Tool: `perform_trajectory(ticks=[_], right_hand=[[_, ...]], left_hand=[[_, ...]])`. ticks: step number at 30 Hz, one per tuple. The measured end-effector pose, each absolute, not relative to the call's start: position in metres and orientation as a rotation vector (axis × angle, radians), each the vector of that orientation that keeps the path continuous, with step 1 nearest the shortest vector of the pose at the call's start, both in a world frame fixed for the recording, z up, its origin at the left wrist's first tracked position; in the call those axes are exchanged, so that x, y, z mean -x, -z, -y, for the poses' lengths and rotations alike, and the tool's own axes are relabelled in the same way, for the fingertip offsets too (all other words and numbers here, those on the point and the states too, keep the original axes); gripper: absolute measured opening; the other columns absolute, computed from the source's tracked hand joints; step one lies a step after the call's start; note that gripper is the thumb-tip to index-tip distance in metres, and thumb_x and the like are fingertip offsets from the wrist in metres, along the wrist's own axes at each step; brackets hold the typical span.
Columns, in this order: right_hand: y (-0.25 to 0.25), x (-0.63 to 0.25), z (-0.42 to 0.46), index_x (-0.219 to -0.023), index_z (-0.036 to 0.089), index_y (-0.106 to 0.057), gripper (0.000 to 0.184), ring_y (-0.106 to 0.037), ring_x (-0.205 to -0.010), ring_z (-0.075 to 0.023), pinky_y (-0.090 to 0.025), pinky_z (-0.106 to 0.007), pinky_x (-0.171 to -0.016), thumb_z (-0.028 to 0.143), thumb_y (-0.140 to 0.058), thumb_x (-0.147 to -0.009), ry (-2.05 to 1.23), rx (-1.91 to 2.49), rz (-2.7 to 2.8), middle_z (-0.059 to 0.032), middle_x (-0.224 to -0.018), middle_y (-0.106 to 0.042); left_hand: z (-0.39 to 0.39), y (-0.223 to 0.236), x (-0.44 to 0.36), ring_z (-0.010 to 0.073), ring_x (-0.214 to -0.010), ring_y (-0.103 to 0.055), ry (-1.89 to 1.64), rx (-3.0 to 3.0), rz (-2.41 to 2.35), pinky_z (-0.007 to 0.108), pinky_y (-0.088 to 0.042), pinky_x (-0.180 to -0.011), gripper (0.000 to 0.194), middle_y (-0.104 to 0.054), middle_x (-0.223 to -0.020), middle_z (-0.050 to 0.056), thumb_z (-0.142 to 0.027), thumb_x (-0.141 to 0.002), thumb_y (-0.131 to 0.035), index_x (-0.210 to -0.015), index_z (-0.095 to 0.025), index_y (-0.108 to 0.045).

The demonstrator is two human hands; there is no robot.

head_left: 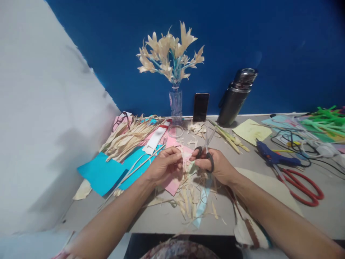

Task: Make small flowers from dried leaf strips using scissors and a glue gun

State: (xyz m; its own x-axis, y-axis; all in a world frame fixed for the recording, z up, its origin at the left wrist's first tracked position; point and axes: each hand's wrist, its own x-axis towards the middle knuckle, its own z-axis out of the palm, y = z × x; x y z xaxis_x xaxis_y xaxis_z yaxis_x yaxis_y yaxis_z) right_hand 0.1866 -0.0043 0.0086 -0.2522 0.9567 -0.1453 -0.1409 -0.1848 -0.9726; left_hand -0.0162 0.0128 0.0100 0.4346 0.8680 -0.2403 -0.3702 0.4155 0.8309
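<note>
My right hand (219,167) grips a pair of scissors (207,140) by the black handles, thumb and fingers in the loops. The blades point away from me and stand a little apart. To its left, my left hand (168,162) is closed in a pinch, fingertips toward the scissors. Something small and pale seems to be at those fingertips, too blurred to name. Below both hands lie shredded strips of dried husk (188,201), a pink paper sheet (171,185) and a light blue strip (202,205).
Dried husks (129,138) and blue paper (104,174) lie left. Behind stand a bottle (176,106) of husk flowers (169,50), a phone (201,107) and a dark flask (235,99). A blue glue gun (275,154), red-handled scissors (303,187) and cables (289,138) are right.
</note>
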Motion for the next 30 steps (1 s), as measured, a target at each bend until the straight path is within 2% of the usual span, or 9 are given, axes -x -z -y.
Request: perform_trajectory(ticks=[4,12,17,20,23,26,30], right_hand=[[-0.006,-0.182,0.005,-0.086,0.015,-0.066,0.038,-0.053,-0.062,-0.0123,-0.042,-0.026,-0.060,0.036,-0.085,-0.061,-1.483,1.104,1.174,0.0017,-0.069,-0.062],[-0.005,-0.182,0.008,-0.076,0.015,-0.065,0.031,-0.050,-0.057,-0.0107,-0.040,-0.024,-0.056,0.030,-0.084,-0.057,-1.515,1.132,1.188,0.0032,-0.064,-0.059],[-0.008,-0.179,0.012,-0.072,0.015,-0.065,0.029,-0.048,-0.056,-0.0100,-0.038,-0.024,-0.054,0.028,-0.084,-0.055,-1.583,1.114,1.263,0.0038,-0.061,-0.057],[-0.008,-0.179,0.012,-0.074,0.016,-0.065,0.030,-0.048,-0.057,-0.0107,-0.038,-0.025,-0.055,0.028,-0.084,-0.056,-1.536,1.129,1.250,0.0033,-0.063,-0.058],[-0.009,-0.179,0.009,-0.077,0.016,-0.065,0.031,-0.046,-0.057,-0.0115,-0.037,-0.026,-0.055,0.032,-0.082,-0.058,-1.371,1.226,1.160,0.0025,-0.064,-0.057],[-0.011,-0.178,0.007,-0.077,0.016,-0.064,0.031,-0.046,-0.056,-0.0121,-0.037,-0.027,-0.055,0.036,-0.081,-0.060,-1.220,1.301,1.123,0.0026,-0.062,-0.056],[-0.011,-0.175,0.009,-0.078,0.017,-0.064,0.029,-0.048,-0.058,-0.0126,-0.040,-0.027,-0.057,0.034,-0.081,-0.060,-1.267,1.260,1.132,0.0023,-0.064,-0.057]], left_hand=[[-0.003,0.000,0.004,0.0092,-0.049,-0.054,-0.822,-0.730,-0.726,0.021,-0.043,-0.050,0.030,-0.060,-0.059,-0.001,-0.028,-0.070,-0.084,-0.073,-0.016,-0.057],[-0.001,0.004,0.002,0.0128,-0.053,-0.059,-0.738,-0.769,-0.737,0.022,-0.042,-0.049,0.022,-0.064,-0.064,0.002,-0.029,-0.068,-0.076,-0.078,-0.014,-0.064],[0.005,0.003,-0.003,0.0076,-0.043,-0.049,-0.768,-0.965,-0.874,0.019,-0.032,-0.045,0.011,-0.059,-0.052,0.001,-0.016,-0.064,-0.072,-0.064,-0.013,-0.061],[0.004,0.003,-0.001,0.0083,-0.042,-0.048,-0.781,-0.898,-0.824,0.020,-0.034,-0.045,0.006,-0.058,-0.050,0.000,-0.013,-0.061,-0.066,-0.064,-0.014,-0.061],[0.000,0.002,0.000,0.0103,-0.047,-0.053,-0.824,-0.740,-0.754,0.022,-0.040,-0.049,0.013,-0.058,-0.056,-0.001,-0.011,-0.058,-0.065,-0.070,-0.015,-0.061],[0.001,0.002,-0.004,0.0103,-0.051,-0.056,-0.819,-0.681,-0.766,0.021,-0.040,-0.049,0.022,-0.063,-0.068,0.001,-0.017,-0.064,-0.074,-0.081,-0.016,-0.061],[0.003,0.005,-0.011,0.0087,-0.049,-0.054,-0.869,-0.713,-0.803,0.018,-0.039,-0.047,0.025,-0.059,-0.060,-0.001,-0.021,-0.067,-0.079,-0.076,-0.016,-0.056]])
